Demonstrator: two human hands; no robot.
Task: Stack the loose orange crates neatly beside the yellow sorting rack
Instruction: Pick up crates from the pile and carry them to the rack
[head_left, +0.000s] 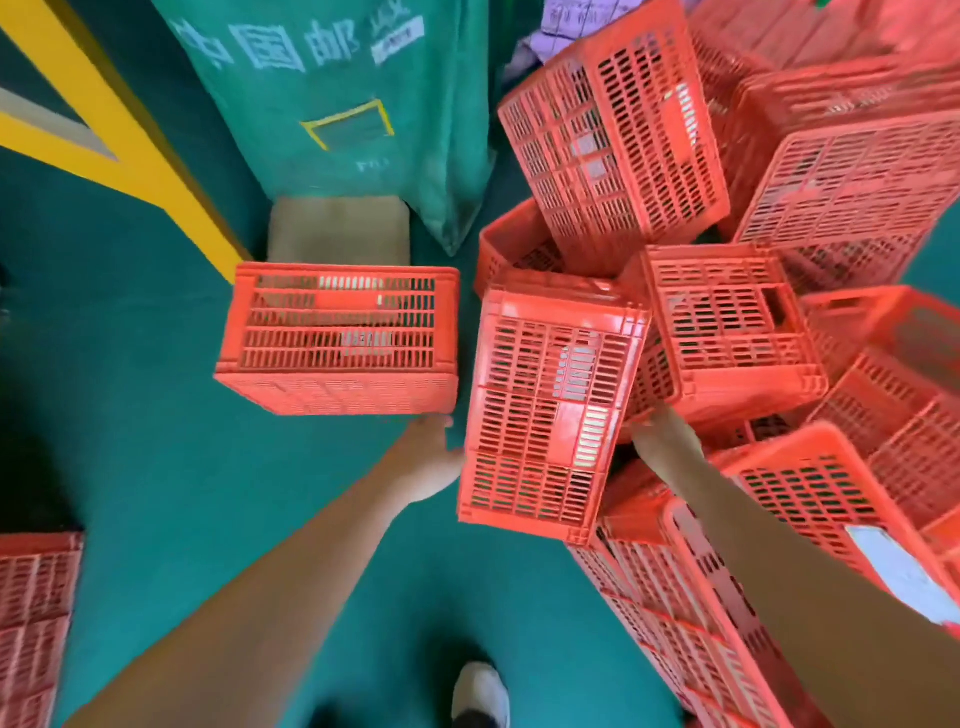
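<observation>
Head view: yellow sorting rack (104, 130) frame top left, open green floor (156, 441) below it, room to move there. One orange crate (337, 338) is parked just off the rack leg, likely the base of the stack. Left hand (434, 457) presses the left wall of the held crate (550, 410), fingers look straight but blurred. The crate hangs tilted between both hands, probably to clear the heap. Right hand (657, 434) is at its right wall, fingers hidden behind it, can't tell the grip. Loose crate heap (779, 260) crowds the right edge, so no swing room that side
</observation>
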